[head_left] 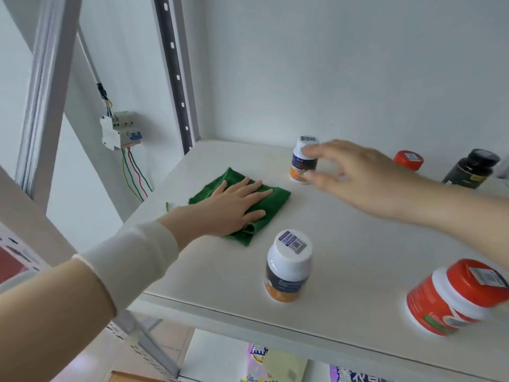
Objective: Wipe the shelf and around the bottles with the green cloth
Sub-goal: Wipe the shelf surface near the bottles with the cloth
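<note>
Green cloth [242, 201] lies under flat left hand [234, 205]; right hand [358, 177] spread wide; labels unreadable.

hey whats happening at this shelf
A person is cleaning a white shelf. The left hand lies flat on a green cloth near the shelf's left side. The right hand reaches for a small white-capped bottle at the back, fingers open around it, not clearly gripping. Four other bottles stand on the shelf.
</note>
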Motion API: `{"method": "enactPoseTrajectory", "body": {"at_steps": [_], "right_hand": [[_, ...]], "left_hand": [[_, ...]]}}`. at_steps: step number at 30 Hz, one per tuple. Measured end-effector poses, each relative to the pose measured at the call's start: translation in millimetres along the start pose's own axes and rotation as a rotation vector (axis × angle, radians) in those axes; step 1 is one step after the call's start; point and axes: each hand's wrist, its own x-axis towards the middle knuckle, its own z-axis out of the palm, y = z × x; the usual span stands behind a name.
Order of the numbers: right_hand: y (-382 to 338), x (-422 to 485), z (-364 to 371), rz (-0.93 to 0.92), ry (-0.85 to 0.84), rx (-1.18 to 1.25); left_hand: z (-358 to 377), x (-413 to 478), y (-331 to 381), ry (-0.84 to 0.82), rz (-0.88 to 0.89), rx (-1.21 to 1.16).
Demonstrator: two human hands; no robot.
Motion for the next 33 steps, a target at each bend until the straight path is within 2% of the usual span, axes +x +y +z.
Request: {"method": "enactPoseTrajectory", "body": {"at_steps": [2, 6, 9, 20, 28, 33], "right_hand": [[20, 23, -3, 0.067, 0.054, -0.1], [43, 61, 4, 0.139, -0.026, -0.236], [47, 84, 15, 0.11, -0.046, -0.28], [66, 114, 28, 0.126, 0.053, -0.19], [62, 114, 25, 0.141, 0.038, -0.197], [64, 115, 26, 0.142, 0.033, -0.201]], "left_hand": [[1, -3, 2, -0.001, 0.006, -0.006], [0, 9, -4, -0.006, 0.008, -0.024], [-3, 30, -14, 0.003, 0.001, -0.035], [-15, 103, -43, 0.019, 0.024, -0.045], [-8, 64, -20, 0.015, 0.092, 0.017], [0, 20, 2, -0.035, 0.296, 0.061]]}}
